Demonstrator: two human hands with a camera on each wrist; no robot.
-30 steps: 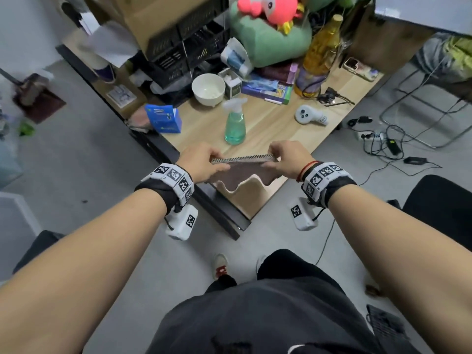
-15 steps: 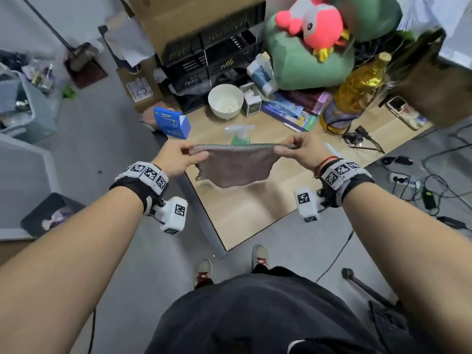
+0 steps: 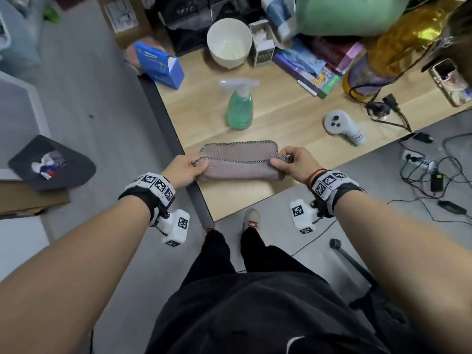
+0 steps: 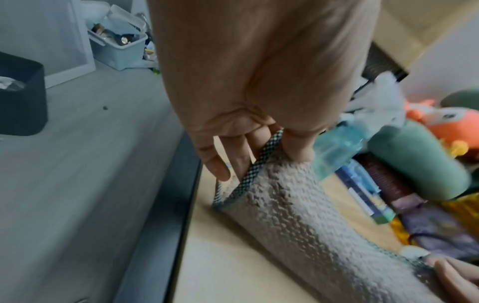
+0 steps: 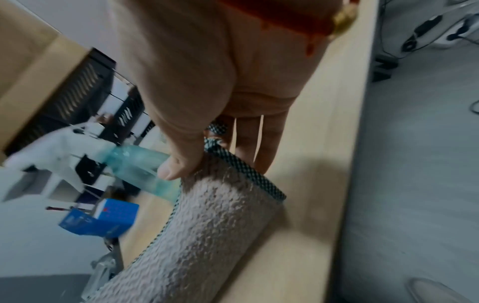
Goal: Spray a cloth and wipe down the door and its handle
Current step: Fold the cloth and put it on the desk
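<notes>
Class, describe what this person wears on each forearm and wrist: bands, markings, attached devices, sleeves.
Both forearms are bare, with no sleeves. Each wrist carries a black band topped by white blocks printed with black square marker codes. Under each hangs a white box-shaped camera unit bearing the same codes. The right wrist also has a thin red string bracelet.

A cluttered home workspace: a wooden surface [image 3: 281, 118] crowded with a game controller [image 3: 342, 126], phone [image 3: 449, 80], bowl [image 3: 228, 43], books [image 3: 329, 62] and plush toy [image 3: 350, 14], cables [image 3: 429, 172] trailing across the grey floor [image 3: 97, 118].
</notes>
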